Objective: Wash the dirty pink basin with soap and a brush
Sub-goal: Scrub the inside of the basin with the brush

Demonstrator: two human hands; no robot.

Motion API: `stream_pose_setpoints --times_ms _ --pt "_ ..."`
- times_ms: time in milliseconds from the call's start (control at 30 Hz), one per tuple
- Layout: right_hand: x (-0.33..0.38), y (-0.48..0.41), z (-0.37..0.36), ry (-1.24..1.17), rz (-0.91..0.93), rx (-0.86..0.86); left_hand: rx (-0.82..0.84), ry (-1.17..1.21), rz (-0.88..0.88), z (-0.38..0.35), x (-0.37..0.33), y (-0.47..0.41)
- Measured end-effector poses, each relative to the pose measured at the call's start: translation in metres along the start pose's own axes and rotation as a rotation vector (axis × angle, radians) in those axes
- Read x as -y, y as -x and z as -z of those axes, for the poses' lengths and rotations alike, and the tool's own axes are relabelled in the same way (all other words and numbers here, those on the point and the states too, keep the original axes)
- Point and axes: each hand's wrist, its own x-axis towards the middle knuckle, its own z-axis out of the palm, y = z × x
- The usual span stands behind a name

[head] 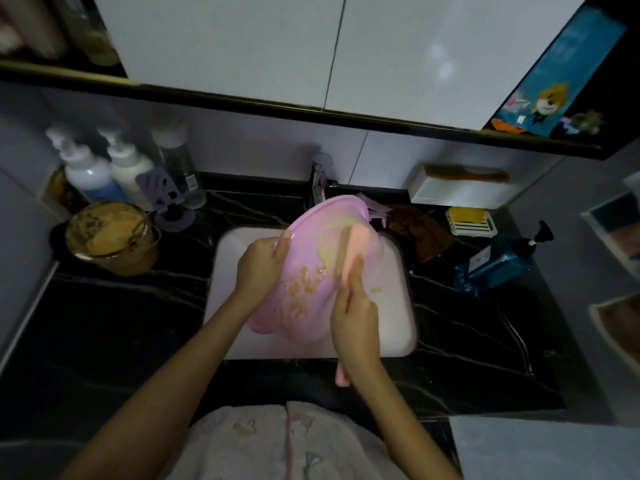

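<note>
A pink plastic basin (311,223) is tilted over the white sink (228,258), its inside smeared with yellowish-brown dirt. My left hand (261,261) grips the basin's left rim. My right hand (355,317) is shut on a pink brush (353,244); the brush head lies against the inside of the basin, and the handle's end sticks out below my wrist. A yellow soap bar (467,213) rests in a white dish on the counter to the right.
A tap (320,178) stands behind the basin. A brown cloth (419,233) and a blue pump bottle (498,261) lie right of the sink. Left are a bowl of brown paste (110,233) and several bottles (104,171). The counter is black marble.
</note>
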Motion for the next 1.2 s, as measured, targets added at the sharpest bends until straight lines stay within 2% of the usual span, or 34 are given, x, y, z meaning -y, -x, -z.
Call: stream_pose_setpoints --times_ms 67,100,200,267,400,467,567,600,700,733,833,867,1033,1133,1200 --pt "0.008 -0.001 -0.003 0.109 0.139 0.025 0.019 -0.028 -0.035 -0.004 -0.007 0.004" --pt "0.008 -0.019 -0.001 0.162 0.142 0.004 0.028 -0.036 -0.045 -0.005 -0.010 0.004" --pt "0.000 -0.078 0.034 0.199 -0.059 -0.036 0.030 -0.035 -0.029 -0.004 -0.008 -0.001" --pt "-0.008 -0.077 0.052 0.286 -0.085 0.000 0.019 -0.027 -0.024 0.000 -0.003 -0.003" --pt "-0.014 -0.017 0.050 0.511 0.259 0.144 0.014 -0.026 -0.019 0.002 -0.003 -0.002" --pt "-0.023 -0.021 0.057 0.596 0.285 0.134 0.034 -0.031 -0.016 0.002 -0.005 0.000" --pt "-0.031 -0.051 0.070 0.387 0.050 0.056 0.035 -0.027 -0.026 -0.002 -0.008 0.002" --pt "-0.028 -0.048 0.067 0.350 0.066 0.062 0.030 -0.023 -0.027 -0.002 -0.008 0.003" --pt "-0.013 -0.029 0.055 0.448 0.285 0.183 0.022 -0.042 -0.026 -0.004 -0.012 0.006" --pt "-0.012 -0.036 0.058 0.485 0.277 0.181 0.029 -0.048 -0.037 -0.006 -0.014 0.008" --pt "-0.014 -0.087 0.082 0.410 -0.027 0.162 0.046 -0.072 -0.037 -0.010 -0.023 0.012" --pt "-0.011 -0.092 0.085 0.405 -0.075 0.178 0.043 -0.080 -0.032 -0.011 -0.024 0.012" --pt "0.018 -0.061 0.061 0.507 0.085 0.273 0.040 -0.096 -0.057 -0.016 -0.029 0.021" --pt "0.017 -0.100 0.067 0.415 -0.178 0.184 0.060 -0.101 -0.074 -0.020 -0.033 0.025" --pt "0.025 -0.091 0.065 0.391 -0.169 0.195 0.059 -0.108 -0.063 -0.020 -0.035 0.023"
